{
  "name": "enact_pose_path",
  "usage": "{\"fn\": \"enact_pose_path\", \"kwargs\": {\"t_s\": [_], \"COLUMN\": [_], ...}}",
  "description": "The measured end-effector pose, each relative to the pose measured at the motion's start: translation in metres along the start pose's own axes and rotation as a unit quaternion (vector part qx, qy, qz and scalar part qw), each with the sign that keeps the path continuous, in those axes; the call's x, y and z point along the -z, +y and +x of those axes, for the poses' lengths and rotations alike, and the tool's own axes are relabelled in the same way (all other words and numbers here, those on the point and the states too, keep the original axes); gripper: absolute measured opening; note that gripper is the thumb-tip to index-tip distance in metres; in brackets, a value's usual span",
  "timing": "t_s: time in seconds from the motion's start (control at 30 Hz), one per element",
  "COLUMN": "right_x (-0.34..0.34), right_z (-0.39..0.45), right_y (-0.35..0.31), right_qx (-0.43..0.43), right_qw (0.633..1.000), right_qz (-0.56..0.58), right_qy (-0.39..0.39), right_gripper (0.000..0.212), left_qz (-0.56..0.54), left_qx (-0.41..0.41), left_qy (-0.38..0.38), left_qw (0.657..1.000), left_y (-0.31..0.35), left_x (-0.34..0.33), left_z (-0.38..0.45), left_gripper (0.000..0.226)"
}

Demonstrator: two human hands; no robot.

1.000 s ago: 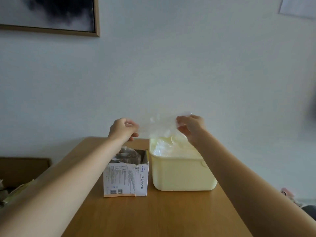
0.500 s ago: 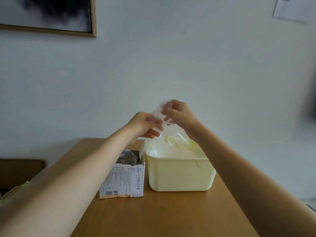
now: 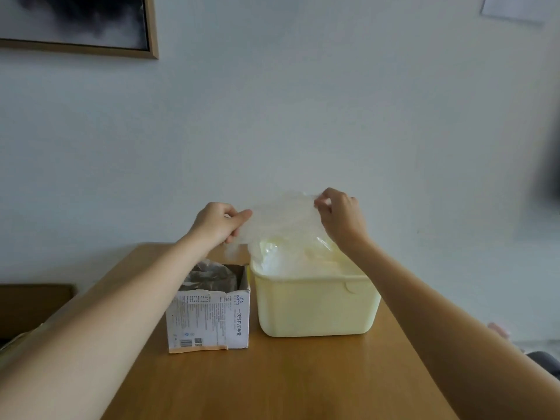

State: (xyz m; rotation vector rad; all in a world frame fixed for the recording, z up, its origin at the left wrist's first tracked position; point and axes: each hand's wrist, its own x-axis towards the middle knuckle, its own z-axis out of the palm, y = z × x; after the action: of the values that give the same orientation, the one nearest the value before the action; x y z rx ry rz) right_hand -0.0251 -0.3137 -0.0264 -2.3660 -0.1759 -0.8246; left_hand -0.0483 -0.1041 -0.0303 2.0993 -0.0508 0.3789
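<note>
A clear thin plastic glove (image 3: 281,218) is stretched in the air between both hands, above a pale yellow plastic tub (image 3: 315,307). My left hand (image 3: 216,222) pinches the glove's left edge between thumb and fingers. My right hand (image 3: 341,216) pinches its right edge a little higher. The tub stands on the wooden table (image 3: 272,383) and holds more clear plastic pieces. Left of the tub, touching it, stands a torn-open white cardboard glove box (image 3: 212,319) with crumpled clear plastic inside.
The table runs back to a white wall. A framed dark picture (image 3: 75,22) hangs at upper left and a sheet of paper (image 3: 515,7) at upper right. A low brown piece of furniture (image 3: 30,304) sits left of the table.
The hands were close together above the tub half a second ago. They have moved apart and slightly down, spreading the glove out between them.
</note>
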Motion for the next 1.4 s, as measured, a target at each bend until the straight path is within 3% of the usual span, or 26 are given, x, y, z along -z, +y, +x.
{"fn": "enact_pose_path", "kwargs": {"t_s": [0.13, 0.23, 0.3, 0.37, 0.43, 0.5, 0.57, 0.6, 0.7, 0.83, 0.9, 0.97, 1.07, 1.13, 1.2, 1.27, 1.33, 1.4], "right_x": [0.001, 0.002, 0.002, 0.001, 0.0, 0.0, 0.002, 0.004, 0.005, -0.007, -0.01, -0.01, -0.011, -0.019, -0.032, -0.041, -0.044, -0.044], "right_z": [-0.002, -0.005, -0.007, -0.009, -0.011, -0.013, -0.014, -0.015, -0.015, -0.015, -0.014, -0.006, 0.006, 0.011, 0.011, 0.013, 0.016, 0.017], "right_y": [0.033, 0.055, 0.061, 0.063, 0.064, 0.063, 0.062, 0.061, 0.062, 0.062, 0.057, 0.057, 0.059, 0.063, 0.071, 0.083, 0.083, 0.086], "right_qx": [-0.062, -0.111, -0.13, -0.141, -0.144, -0.139, -0.116, -0.099, -0.03, 0.128, 0.256, 0.316, 0.185, 0.094, 0.059, 0.061, 0.039, -0.002], "right_qw": [0.998, 0.993, 0.99, 0.987, 0.981, 0.968, 0.954, 0.947, 0.93, 0.896, 0.864, 0.828, 0.83, 0.816, 0.783, 0.746, 0.73, 0.734], "right_qz": [-0.008, -0.021, -0.032, -0.05, -0.086, -0.153, -0.219, -0.248, -0.324, -0.387, -0.394, -0.394, -0.33, -0.298, -0.342, -0.412, -0.418, -0.378], "right_qy": [-0.01, -0.023, -0.037, -0.059, -0.098, -0.142, -0.169, -0.177, -0.172, -0.176, -0.181, -0.244, -0.411, -0.487, -0.515, -0.52, -0.54, -0.564], "right_gripper": [0.022, 0.023, 0.023, 0.024, 0.021, 0.013, 0.018, 0.019, 0.017, 0.054, 0.056, 0.048, 0.043, 0.071, 0.081, 0.072, 0.075, 0.066], "left_qz": [0.144, 0.176, 0.168, 0.178, 0.199, 0.241, 0.341, 0.381, 0.389, 0.408, 0.433, 0.473, 0.496, 0.509, 0.531, 0.541, 0.532, 0.521], "left_qx": [-0.006, -0.002, -0.065, -0.159, -0.217, -0.174, -0.099, -0.073, -0.023, -0.003, 0.011, 0.038, 0.063, 0.065, 0.062, 0.071, 0.093, 0.098], "left_qy": [0.091, 0.179, 0.2, 0.151, 0.048, -0.117, -0.258, -0.292, -0.322, -0.337, -0.353, -0.369, -0.387, -0.396, -0.397, -0.4, -0.395, -0.397], "left_qw": [0.985, 0.968, 0.963, 0.959, 0.954, 0.948, 0.899, 0.874, 0.863, 0.848, 0.83, 0.8, 0.775, 0.762, 0.746, 0.736, 0.743, 0.749], "left_y": [-0.014, -0.01, 0.006, 0.023, 0.033, 0.035, 0.027, 0.022, 0.01, 0.007, 0.006, 0.005, 0.002, 0.001, -0.001, -0.007, -0.014, -0.014], "left_x": [0.013, 0.014, 0.001, -0.022, -0.049, -0.069, -0.084, -0.088, -0.097, -0.107, -0.11, -0.112, -0.114, -0.117, -0.117, -0.122, -0.126, -0.126], "left_z": [0.012, 0.022, 0.022, 0.019, 0.018, 0.015, 0.015, 0.017, 0.022, 0.027, 0.031, 0.034, 0.038, 0.039, 0.04, 0.042, 0.045, 0.045], "left_gripper": [0.029, 0.025, 0.018, 0.013, 0.019, 0.031, 0.048, 0.056, 0.066, 0.064, 0.06, 0.052, 0.05, 0.053, 0.05, 0.047, 0.046, 0.045]}}
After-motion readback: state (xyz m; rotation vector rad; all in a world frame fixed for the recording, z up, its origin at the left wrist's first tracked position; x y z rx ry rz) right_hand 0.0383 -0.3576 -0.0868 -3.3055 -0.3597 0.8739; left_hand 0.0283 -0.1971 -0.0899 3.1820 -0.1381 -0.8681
